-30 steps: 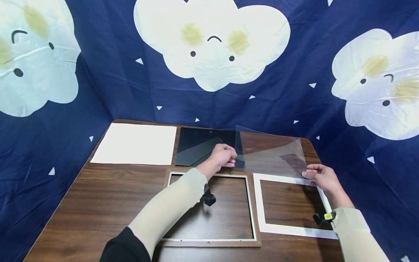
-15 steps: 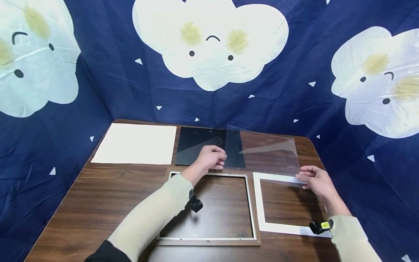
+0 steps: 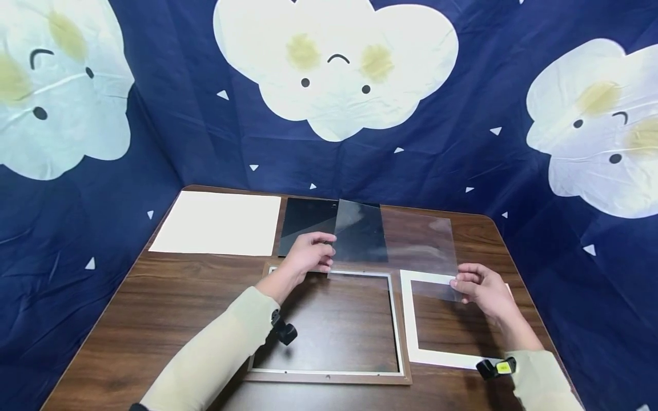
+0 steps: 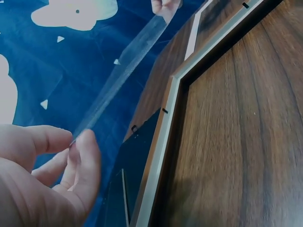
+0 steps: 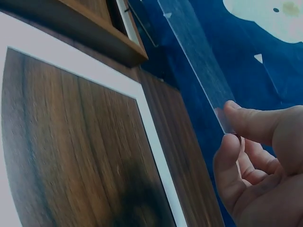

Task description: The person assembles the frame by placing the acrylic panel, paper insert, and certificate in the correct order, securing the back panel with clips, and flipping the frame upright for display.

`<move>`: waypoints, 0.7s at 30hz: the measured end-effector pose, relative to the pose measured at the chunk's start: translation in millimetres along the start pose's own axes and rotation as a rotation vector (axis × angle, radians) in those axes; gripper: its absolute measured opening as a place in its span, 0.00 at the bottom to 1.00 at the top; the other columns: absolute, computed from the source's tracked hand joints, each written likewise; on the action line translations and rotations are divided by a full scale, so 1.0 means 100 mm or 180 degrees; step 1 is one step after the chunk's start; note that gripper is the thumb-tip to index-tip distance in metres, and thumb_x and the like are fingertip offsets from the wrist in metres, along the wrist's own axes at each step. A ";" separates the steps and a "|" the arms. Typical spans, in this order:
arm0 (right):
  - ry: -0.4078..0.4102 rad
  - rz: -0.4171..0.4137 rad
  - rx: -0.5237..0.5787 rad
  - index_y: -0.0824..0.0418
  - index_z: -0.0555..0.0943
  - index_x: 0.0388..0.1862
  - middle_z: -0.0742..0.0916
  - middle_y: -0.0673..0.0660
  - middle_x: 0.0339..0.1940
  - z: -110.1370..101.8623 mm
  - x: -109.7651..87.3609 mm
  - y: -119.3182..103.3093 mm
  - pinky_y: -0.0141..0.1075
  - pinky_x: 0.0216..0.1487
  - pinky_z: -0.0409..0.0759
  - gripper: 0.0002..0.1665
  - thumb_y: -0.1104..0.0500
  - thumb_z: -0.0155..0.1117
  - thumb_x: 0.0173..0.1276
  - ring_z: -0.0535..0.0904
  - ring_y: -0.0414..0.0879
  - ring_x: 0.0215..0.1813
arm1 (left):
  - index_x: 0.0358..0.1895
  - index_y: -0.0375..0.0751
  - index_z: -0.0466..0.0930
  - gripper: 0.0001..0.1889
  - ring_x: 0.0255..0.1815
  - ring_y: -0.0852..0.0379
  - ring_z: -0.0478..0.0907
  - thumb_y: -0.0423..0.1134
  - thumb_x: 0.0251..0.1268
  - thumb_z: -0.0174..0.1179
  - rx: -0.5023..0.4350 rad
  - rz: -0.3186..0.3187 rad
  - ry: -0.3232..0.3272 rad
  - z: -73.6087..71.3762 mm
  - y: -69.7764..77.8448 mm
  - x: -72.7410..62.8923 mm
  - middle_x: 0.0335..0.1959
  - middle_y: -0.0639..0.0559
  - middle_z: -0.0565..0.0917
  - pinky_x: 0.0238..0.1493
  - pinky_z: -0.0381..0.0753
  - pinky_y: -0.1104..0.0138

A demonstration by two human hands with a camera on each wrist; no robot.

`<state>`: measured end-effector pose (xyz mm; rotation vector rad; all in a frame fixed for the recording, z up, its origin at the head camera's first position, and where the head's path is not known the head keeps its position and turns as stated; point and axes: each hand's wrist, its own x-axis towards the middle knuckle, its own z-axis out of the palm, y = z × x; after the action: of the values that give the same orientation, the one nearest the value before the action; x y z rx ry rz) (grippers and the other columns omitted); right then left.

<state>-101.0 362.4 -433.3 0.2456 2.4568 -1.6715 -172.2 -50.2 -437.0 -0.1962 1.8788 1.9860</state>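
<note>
Between my two hands hangs a clear plastic sheet (image 3: 411, 240), raised above the table. My left hand (image 3: 310, 255) pinches its left edge between thumb and fingertips, as the left wrist view shows up close. At the opposite end my right hand (image 3: 480, 288) pinches the near right corner; the thumb and a fingertip meet on the sheet's edge (image 5: 203, 75) in the right wrist view. Below and nearer lies a wooden picture frame (image 3: 329, 377) with a pale inner lip. The sheet's near edge overlaps the frame's far side and the white mat border (image 3: 408, 319) in the head view.
A black backing board (image 3: 303, 217) with a flap lies behind the frame, partly seen through the sheet. White paper (image 3: 216, 222) lies at the back left of the wooden table (image 3: 154, 308). A dark blue cloth with clouds (image 3: 336, 68) hangs around the back and sides.
Both hands have moved left and slightly nearer, carrying the clear sheet with them. It now covers more of the black board and reaches over the frame's far edge.
</note>
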 end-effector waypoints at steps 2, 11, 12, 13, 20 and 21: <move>-0.0025 -0.0016 0.0065 0.74 0.63 0.70 0.83 0.44 0.36 0.03 -0.03 0.00 0.33 0.28 0.83 0.38 0.66 0.71 0.68 0.80 0.36 0.32 | 0.58 0.35 0.83 0.17 0.24 0.60 0.80 0.28 0.66 0.62 0.0049 0.0074 0.0040 -0.04 0.00 -0.03 0.33 0.49 0.82 0.28 0.87 0.67; -0.0238 -0.0111 0.0055 0.71 0.65 0.72 0.81 0.52 0.39 0.18 -0.14 -0.05 0.36 0.30 0.85 0.40 0.66 0.73 0.65 0.80 0.38 0.34 | 0.54 0.28 0.83 0.14 0.24 0.61 0.81 0.29 0.68 0.64 0.0211 0.0211 0.0071 -0.30 -0.06 -0.22 0.36 0.43 0.86 0.29 0.87 0.68; -0.0251 -0.0113 0.0056 0.71 0.66 0.72 0.81 0.53 0.40 0.20 -0.15 -0.06 0.37 0.30 0.85 0.40 0.66 0.73 0.65 0.81 0.39 0.34 | 0.56 0.28 0.82 0.15 0.24 0.61 0.81 0.29 0.68 0.64 0.0214 0.0225 0.0065 -0.33 -0.07 -0.24 0.35 0.42 0.86 0.29 0.87 0.68; -0.0261 -0.0108 0.0064 0.71 0.66 0.72 0.81 0.54 0.40 0.22 -0.15 -0.06 0.37 0.31 0.85 0.40 0.66 0.73 0.65 0.81 0.39 0.34 | 0.57 0.28 0.81 0.16 0.24 0.61 0.81 0.29 0.68 0.63 0.0229 0.0245 0.0059 -0.35 -0.08 -0.26 0.35 0.42 0.86 0.29 0.87 0.67; -0.0332 0.0030 0.0229 0.71 0.67 0.70 0.80 0.55 0.41 0.39 -0.19 -0.07 0.38 0.31 0.86 0.40 0.68 0.74 0.62 0.82 0.39 0.33 | 0.62 0.29 0.77 0.19 0.24 0.59 0.82 0.27 0.69 0.61 0.0250 0.0274 0.0079 -0.49 -0.16 -0.39 0.37 0.42 0.86 0.29 0.87 0.66; -0.0331 0.0038 0.0261 0.71 0.67 0.69 0.80 0.55 0.40 0.41 -0.20 -0.07 0.38 0.30 0.86 0.39 0.68 0.74 0.62 0.82 0.39 0.33 | 0.61 0.28 0.77 0.19 0.24 0.59 0.82 0.27 0.68 0.61 0.0249 0.0274 0.0102 -0.52 -0.17 -0.40 0.37 0.42 0.86 0.28 0.87 0.67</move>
<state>-81.7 320.7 -437.8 0.1781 2.3112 -1.7363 -137.9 -108.0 -442.9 -0.1277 2.0127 1.9712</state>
